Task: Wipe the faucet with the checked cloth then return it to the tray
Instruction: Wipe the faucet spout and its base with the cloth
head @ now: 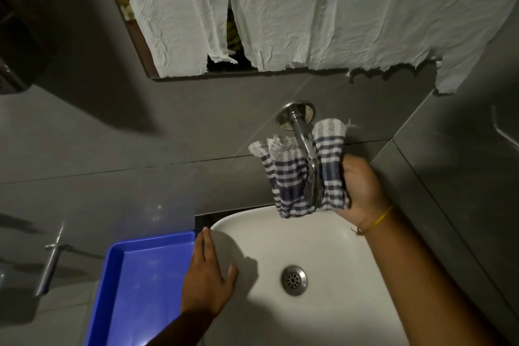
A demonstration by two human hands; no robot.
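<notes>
Mirror [134, 45] on grey tiled wall, almost wholly covered by torn sheets of white paper [309, 8]; only dark slivers of glass show through gaps, reflections unreadable. Top left corner very dark, a black shape there, cannot identify.

White sink [323, 247] below, bowl cut off by lower frame edge; metal drain [293, 280] in the middle of the bowl.

Blue tray [146, 284] just left of the sink, nothing lying in the part that shows; its near end runs out of frame. A clear plastic panel stands behind it, hard to make out. Metal lever-like fitting [52, 264] further left, dim.

Faucet [299, 126] comes out of a round wall plate above the sink's back rim. Its lower half and spout hidden inside the checked cloth [289, 180], blue-and-white, bunched round the pipe in two folds with a strip of metal showing between.

Right hand [362, 188] clamps the cloth from the right side; thumb presses the right fold, the other fingers are hidden behind the fabric. Yellow band at the wrist.

Left hand [207, 278] lies flat on the sink's left rim, fingers straight and loosely apart, holding nothing, well apart from the cloth.
</notes>
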